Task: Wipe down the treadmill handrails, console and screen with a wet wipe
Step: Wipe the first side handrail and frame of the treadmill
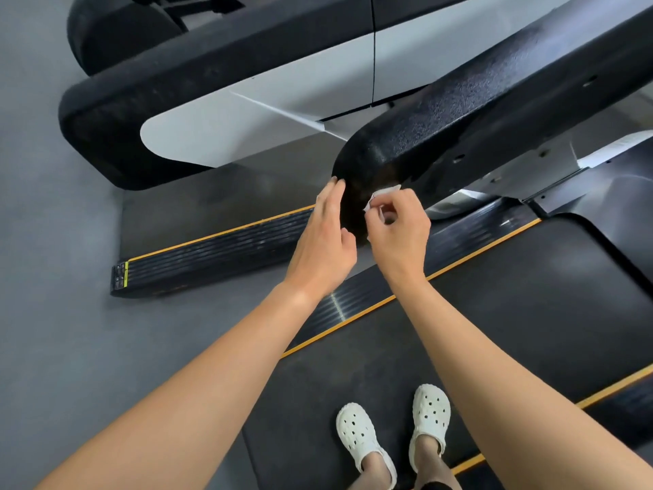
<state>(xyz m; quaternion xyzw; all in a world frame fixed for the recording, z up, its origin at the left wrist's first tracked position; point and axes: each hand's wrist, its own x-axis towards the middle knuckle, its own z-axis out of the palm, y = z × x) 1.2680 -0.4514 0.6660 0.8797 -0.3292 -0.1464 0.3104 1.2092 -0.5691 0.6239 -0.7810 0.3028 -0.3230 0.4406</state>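
The small white crumpled wet wipe (383, 197) is bunched up at the rounded near end of the black, grainy-textured handrail (459, 125). It is pinched in the right hand (399, 224), whose fingers (390, 206) are curled round it with the thumb closing from below. Only a corner of the wipe shows, and it lies against the handrail's end cap. The left hand (327, 235) is just beside it on the other side of the cap. Its fingers (332, 196) are straight and held together, with the tips at the cap's edge, though I cannot tell whether they press on it or only brush it.

The step in hand looks like wiping the handrail's end. To do it well, the wipe would be better opened out flat than kept in a wad, so more damp surface meets the pebbled plastic. It should be pressed firmly enough to reach into the grain. Strokes could wrap round the curve of the cap and then run up along the rail, overlapping so no strip is missed, the underside included. The left hand could steady the rail without touching parts already wiped.

The person stands in white perforated clogs (357, 431) on the black running belt (530, 295), with an orange-edged ribbed side rail (353, 307) below the hands. A neighbouring treadmill (176, 76) stands on the grey floor (53, 242) to the left.
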